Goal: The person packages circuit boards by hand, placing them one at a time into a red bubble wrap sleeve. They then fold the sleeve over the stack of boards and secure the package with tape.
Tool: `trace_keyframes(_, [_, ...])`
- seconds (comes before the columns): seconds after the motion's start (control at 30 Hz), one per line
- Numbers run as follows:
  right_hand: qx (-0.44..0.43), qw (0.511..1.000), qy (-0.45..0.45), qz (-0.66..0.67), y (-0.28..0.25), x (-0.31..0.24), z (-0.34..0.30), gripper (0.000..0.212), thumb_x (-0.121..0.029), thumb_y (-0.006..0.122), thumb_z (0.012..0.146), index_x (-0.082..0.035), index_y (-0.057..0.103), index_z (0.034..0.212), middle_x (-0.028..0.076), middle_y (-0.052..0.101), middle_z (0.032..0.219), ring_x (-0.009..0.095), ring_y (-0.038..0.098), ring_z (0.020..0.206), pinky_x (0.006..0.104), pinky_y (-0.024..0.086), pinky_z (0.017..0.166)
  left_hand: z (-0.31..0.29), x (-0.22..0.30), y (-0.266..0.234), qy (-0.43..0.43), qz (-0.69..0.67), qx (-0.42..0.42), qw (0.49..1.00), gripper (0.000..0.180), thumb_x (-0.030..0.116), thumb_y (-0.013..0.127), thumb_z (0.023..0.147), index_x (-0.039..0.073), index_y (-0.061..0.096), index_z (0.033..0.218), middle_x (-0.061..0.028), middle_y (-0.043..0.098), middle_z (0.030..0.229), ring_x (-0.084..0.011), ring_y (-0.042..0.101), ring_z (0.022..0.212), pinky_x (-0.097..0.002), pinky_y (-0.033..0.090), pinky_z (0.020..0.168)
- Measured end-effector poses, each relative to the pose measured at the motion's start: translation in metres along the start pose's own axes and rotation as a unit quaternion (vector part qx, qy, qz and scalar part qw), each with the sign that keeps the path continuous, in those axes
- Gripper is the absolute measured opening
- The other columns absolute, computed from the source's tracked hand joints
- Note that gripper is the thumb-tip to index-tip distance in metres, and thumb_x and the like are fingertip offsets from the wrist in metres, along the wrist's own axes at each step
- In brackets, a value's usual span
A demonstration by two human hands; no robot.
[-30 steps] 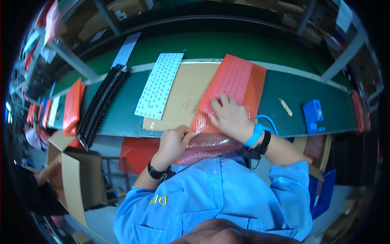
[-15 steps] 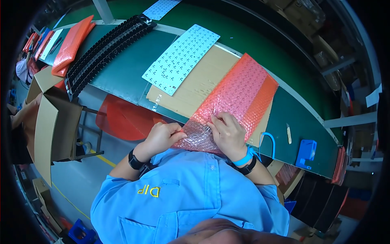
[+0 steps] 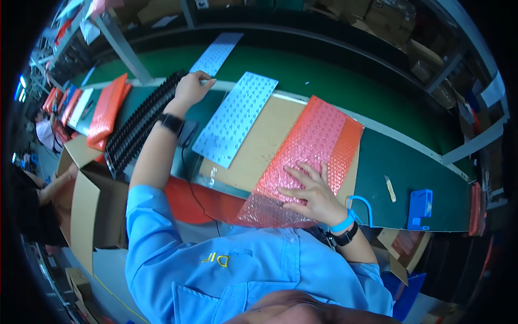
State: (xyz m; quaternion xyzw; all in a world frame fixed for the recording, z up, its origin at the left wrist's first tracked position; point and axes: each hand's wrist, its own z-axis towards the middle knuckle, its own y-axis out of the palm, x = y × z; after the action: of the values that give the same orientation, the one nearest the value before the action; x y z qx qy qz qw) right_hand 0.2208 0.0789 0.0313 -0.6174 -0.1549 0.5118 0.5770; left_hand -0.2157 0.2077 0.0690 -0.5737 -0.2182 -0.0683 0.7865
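Two hands, two jobs right now. My right hand (image 3: 310, 191) lies flat on the red bubble-wrap bag (image 3: 307, 156), fingers spread and pressed down on its near end, pinning it to the cardboard sheet (image 3: 264, 143) on the green bench (image 3: 410, 162); the bag's near edge hangs a little over the bench lip toward my chest. My left hand (image 3: 191, 89) is stretched out to the far left, fingers curled over the top end of the black slotted rack (image 3: 143, 124), fingertips resting at the upper left corner of the white LED panel (image 3: 234, 119), which lies on the bench, overlapping the cardboard just beside the bag. Whether I'm pinching the panel's corner or only touching it, I cannot tell from here.

As I judge it, doing this well means keeping the right palm firm so the bag doesn't skate on the cardboard, and taking the panel by its edges only, thumb under and fingers over the rim, never on the dotted face. Lift it level, because a thin board like that would flex if it were dragged by one corner.

Farther out, a second white panel (image 3: 218, 51) sits on the conveyor belt (image 3: 324, 70), more red bags (image 3: 108, 110) are stacked at the rack's left, a blue tool (image 3: 420, 208) lies at the right, and another person (image 3: 32, 205) works at an open carton (image 3: 86, 216).
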Motion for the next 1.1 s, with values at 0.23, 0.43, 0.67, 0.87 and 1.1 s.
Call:
trace_keyframes(0.23, [0.022,0.999,0.007,0.042,0.002,0.011,0.001,0.031,-0.042,0.075,0.082,-0.029,0.076,0.111,0.004,0.046,0.151,0.033,0.035,0.141,0.0721,0.002,0.112,0.111,-0.002,0.049,-0.163,0.222,-0.087,0.957,0.115,0.068,0.078,0.066,0.003,0.034,0.15,-0.0235,0.049,0.144,-0.0363,0.049,0.132,-0.0403,0.042,0.109])
trace_keyframes(0.43, [0.017,0.996,-0.004,0.084,0.003,0.006,-0.002,0.03,-0.043,0.074,0.084,-0.026,0.077,0.108,0.004,0.047,0.149,0.031,0.035,0.142,0.072,0.001,0.113,0.13,-0.01,0.047,-0.159,0.069,-0.068,0.983,0.112,0.067,0.075,0.07,0.001,0.032,0.15,-0.0256,0.057,0.133,-0.0353,0.055,0.125,-0.0461,0.045,0.104])
trace_keyframes(0.67, [0.022,0.996,-0.009,0.087,0.003,0.016,-0.004,0.035,-0.047,0.073,0.083,-0.024,0.076,0.109,0.006,0.047,0.148,0.033,0.034,0.142,0.0722,0.0,0.113,-0.008,0.099,-0.017,-0.091,-0.551,-0.21,0.803,0.067,0.047,0.061,0.09,0.002,0.045,0.137,-0.0177,0.062,0.12,-0.0248,0.064,0.109,-0.0313,0.055,0.088])
trace_keyframes(0.87, [0.021,0.997,-0.032,0.072,-0.008,0.005,-0.01,0.053,-0.053,0.073,0.081,-0.014,0.071,0.118,0.012,0.045,0.148,0.035,0.033,0.142,0.0668,0.005,0.116,-0.181,0.152,-0.026,0.088,-0.55,-0.279,0.782,0.089,0.04,0.084,0.071,0.006,0.031,0.134,-0.018,0.049,0.136,-0.0304,0.049,0.129,-0.0434,0.037,0.111])
trace_keyframes(1.1, [0.155,0.944,-0.01,0.29,-0.038,-0.031,-0.016,0.044,-0.03,0.064,0.095,-0.001,0.057,0.128,0.018,0.059,0.128,0.031,0.056,0.117,0.0478,0.041,0.1,-0.228,0.169,0.007,0.319,-0.314,-0.079,0.891,0.097,0.046,0.09,0.063,0.004,0.039,0.133,-0.0228,0.044,0.138,-0.0356,0.042,0.134,-0.0488,0.032,0.112])
